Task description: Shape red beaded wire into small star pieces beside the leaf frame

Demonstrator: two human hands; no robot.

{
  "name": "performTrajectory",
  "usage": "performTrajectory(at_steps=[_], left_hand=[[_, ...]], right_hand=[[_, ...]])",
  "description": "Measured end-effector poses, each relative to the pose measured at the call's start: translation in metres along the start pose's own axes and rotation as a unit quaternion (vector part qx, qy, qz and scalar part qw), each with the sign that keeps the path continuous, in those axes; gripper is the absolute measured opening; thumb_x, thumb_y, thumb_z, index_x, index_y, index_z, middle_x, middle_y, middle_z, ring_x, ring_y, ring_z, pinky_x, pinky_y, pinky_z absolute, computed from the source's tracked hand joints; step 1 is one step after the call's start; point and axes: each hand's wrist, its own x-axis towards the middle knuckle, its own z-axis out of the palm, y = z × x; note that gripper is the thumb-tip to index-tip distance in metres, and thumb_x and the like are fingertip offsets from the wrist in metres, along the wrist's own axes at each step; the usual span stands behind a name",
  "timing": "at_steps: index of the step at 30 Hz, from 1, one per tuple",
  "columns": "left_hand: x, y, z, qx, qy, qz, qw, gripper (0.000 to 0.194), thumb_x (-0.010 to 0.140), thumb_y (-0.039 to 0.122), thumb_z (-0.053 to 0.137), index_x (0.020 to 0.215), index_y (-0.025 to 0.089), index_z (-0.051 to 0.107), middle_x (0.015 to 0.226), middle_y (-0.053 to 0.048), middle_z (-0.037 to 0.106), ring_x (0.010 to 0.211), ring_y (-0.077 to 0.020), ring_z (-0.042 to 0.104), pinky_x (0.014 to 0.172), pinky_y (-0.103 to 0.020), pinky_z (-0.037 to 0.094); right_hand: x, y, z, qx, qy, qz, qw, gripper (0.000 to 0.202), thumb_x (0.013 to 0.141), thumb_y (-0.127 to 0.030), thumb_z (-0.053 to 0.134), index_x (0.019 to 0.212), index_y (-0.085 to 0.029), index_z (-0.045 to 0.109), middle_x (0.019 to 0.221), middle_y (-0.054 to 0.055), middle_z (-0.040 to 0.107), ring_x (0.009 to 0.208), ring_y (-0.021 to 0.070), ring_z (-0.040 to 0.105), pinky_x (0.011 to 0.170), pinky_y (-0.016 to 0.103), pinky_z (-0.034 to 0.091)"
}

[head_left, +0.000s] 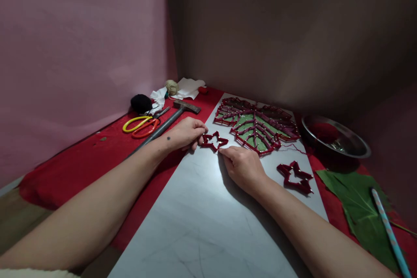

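Observation:
A small star outline of dark red yarn wound round nails sits on the white board. At its left point is my left hand, thumb and fingers pinched together over the board's edge. From the lower right my right hand comes in, its fingers curled and the fingertips at the star's lower point. What either pinch holds is too small to make out. Behind the hands lies a large leaf shape of nails and dark red yarn over green. A second yarn star stands to the right.
Left on the red cloth lie a hammer, scissors and a black yarn ball. A beige ball is farther back. Right are a metal bowl, a green leaf and a blue striped stick.

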Motion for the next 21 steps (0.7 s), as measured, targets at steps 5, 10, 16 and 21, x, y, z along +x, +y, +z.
performTrajectory(at_steps=[5, 10, 16, 21], left_hand=[[0.0021, -0.0032, -0.0009, 0.004, -0.009, 0.009, 1.000, 0.016, 0.083, 0.018, 0.045, 0.093, 0.014, 0.056, 0.051, 0.004, 0.056, 0.029, -0.0079, 0.046, 0.027, -0.019, 0.026], [0.0000, -0.0024, -0.0004, 0.009, -0.006, 0.016, 1.000, 0.013, 0.083, 0.018, 0.044, 0.088, 0.014, 0.055, 0.048, 0.003, 0.054, 0.029, -0.0081, 0.046, 0.027, -0.019, 0.026], [0.0028, -0.0075, -0.0008, 0.003, -0.009, 0.024, 1.000, 0.012, 0.082, 0.020, 0.046, 0.086, 0.014, 0.055, 0.052, 0.002, 0.057, 0.030, -0.0076, 0.046, 0.027, -0.019, 0.026], [0.0036, -0.0076, -0.0003, 0.004, -0.007, 0.021, 1.000, 0.012, 0.082, 0.019, 0.046, 0.086, 0.014, 0.056, 0.050, 0.002, 0.056, 0.029, -0.0075, 0.046, 0.027, -0.019, 0.026]], right_hand=[[-0.0013, 0.0004, -0.0003, 0.008, 0.000, 0.002, 1.000, 0.031, 0.082, -0.016, 0.039, 0.088, -0.023, 0.069, 0.081, 0.004, 0.068, 0.076, 0.0177, 0.060, 0.062, 0.029, 0.039], [-0.0021, 0.0007, -0.0006, 0.052, 0.024, 0.031, 0.998, 0.028, 0.082, -0.018, 0.042, 0.090, -0.024, 0.068, 0.085, 0.004, 0.070, 0.077, 0.0179, 0.061, 0.065, 0.030, 0.041], [-0.0020, 0.0039, -0.0020, 0.120, 0.054, 0.096, 0.987, 0.019, 0.076, -0.023, 0.050, 0.090, -0.022, 0.063, 0.065, 0.000, 0.064, 0.058, 0.0139, 0.054, 0.057, 0.027, 0.037], [-0.0020, 0.0050, -0.0029, 0.119, 0.048, 0.079, 0.989, 0.016, 0.072, -0.017, 0.046, 0.073, -0.023, 0.062, 0.063, -0.002, 0.062, 0.060, 0.0126, 0.053, 0.059, 0.026, 0.035]])
